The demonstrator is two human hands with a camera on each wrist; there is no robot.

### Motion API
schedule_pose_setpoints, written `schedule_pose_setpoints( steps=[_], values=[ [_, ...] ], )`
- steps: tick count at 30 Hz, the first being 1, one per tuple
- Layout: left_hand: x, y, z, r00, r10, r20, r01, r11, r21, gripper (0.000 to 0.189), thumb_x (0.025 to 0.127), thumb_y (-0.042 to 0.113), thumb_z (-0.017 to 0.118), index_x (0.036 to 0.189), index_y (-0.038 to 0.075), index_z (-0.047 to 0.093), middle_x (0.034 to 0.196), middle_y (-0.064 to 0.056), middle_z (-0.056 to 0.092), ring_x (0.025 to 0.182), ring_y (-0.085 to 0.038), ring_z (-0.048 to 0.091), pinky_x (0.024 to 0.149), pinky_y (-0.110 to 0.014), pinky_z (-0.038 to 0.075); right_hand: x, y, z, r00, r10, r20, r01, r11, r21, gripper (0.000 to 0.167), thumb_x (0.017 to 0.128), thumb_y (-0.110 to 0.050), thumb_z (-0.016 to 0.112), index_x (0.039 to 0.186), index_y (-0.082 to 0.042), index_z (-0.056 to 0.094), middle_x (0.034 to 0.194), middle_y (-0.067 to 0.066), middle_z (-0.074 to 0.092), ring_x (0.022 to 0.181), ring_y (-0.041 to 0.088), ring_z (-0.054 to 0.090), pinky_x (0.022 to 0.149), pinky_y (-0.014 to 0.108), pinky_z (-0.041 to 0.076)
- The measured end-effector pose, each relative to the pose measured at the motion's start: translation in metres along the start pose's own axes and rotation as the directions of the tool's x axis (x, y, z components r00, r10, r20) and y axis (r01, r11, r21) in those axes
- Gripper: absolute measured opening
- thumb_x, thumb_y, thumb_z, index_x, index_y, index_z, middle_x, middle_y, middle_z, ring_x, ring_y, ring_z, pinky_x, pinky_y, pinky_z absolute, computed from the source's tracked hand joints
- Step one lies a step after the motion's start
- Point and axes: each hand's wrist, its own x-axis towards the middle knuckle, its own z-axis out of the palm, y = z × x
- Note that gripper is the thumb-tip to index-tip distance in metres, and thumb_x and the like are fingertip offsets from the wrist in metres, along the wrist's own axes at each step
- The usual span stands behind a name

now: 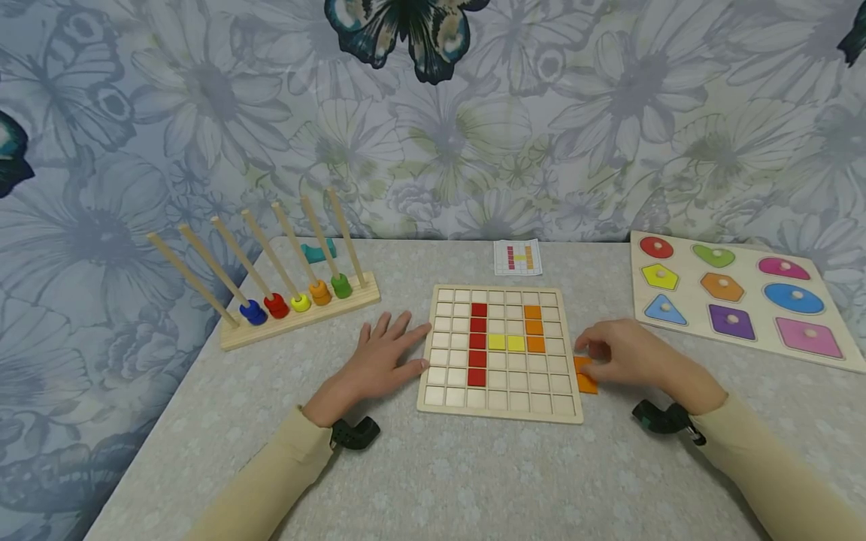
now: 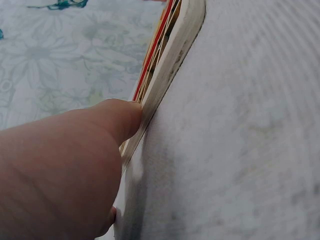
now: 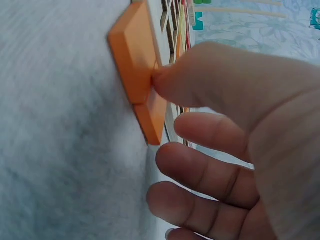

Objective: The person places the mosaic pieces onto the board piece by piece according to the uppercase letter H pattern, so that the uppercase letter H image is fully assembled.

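Note:
A wooden grid board (image 1: 501,412) lies mid-table. On it are a column of red tiles (image 1: 477,341), two yellow tiles (image 1: 506,343) in a row and three orange tiles (image 1: 534,327). My left hand (image 1: 379,359) rests flat left of the board with spread fingers; its thumb (image 2: 122,117) touches the board's side edge (image 2: 172,62). Beyond the board's right edge, my right hand (image 1: 625,357) is over two loose orange tiles (image 1: 587,384). Its thumb tip (image 3: 165,82) touches the loose orange tiles (image 3: 134,55), while the other fingers bend loosely, apart from them.
Behind the board lies a small pattern card (image 1: 517,258). At the left stands a wooden peg rack (image 1: 307,309) with coloured rings, a teal piece (image 1: 318,251) behind it. A shape puzzle board (image 1: 690,328) lies at the right, near the patterned wall (image 1: 446,165).

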Motion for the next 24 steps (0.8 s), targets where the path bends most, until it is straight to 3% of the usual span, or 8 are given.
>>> schedule_pose_setpoints(
  steps=[11,24],
  values=[
    [-0.0005,-0.0018,0.0019,1.000,0.007,-0.005,-0.007,1.000,-0.008,0.063,0.103,0.044,0.056,0.160,0.023,0.038,0.169,-0.020,0.021,0.156,-0.052,0.005,0.118,-0.077,0.004,-0.0027,0.0021,0.0009,0.999,0.000,-0.034,-0.001,0.999,-0.039,0.020,0.082,-0.020,0.083,0.099,-0.013,0.077,0.083,-0.009,0.068,0.075,0.005,0.055,0.068,0.025,0.050],
    [-0.0003,-0.0017,0.0018,1.000,0.008,-0.001,-0.008,1.000,-0.004,0.063,0.103,0.045,0.056,0.160,0.023,0.038,0.169,-0.020,0.021,0.156,-0.052,0.005,0.118,-0.077,0.004,-0.0033,0.0078,0.0008,1.000,0.028,0.000,-0.028,0.999,-0.044,0.022,0.082,-0.023,0.083,0.101,-0.012,0.079,0.079,-0.009,0.063,0.072,0.006,0.051,0.066,0.023,0.047]
  ],
)
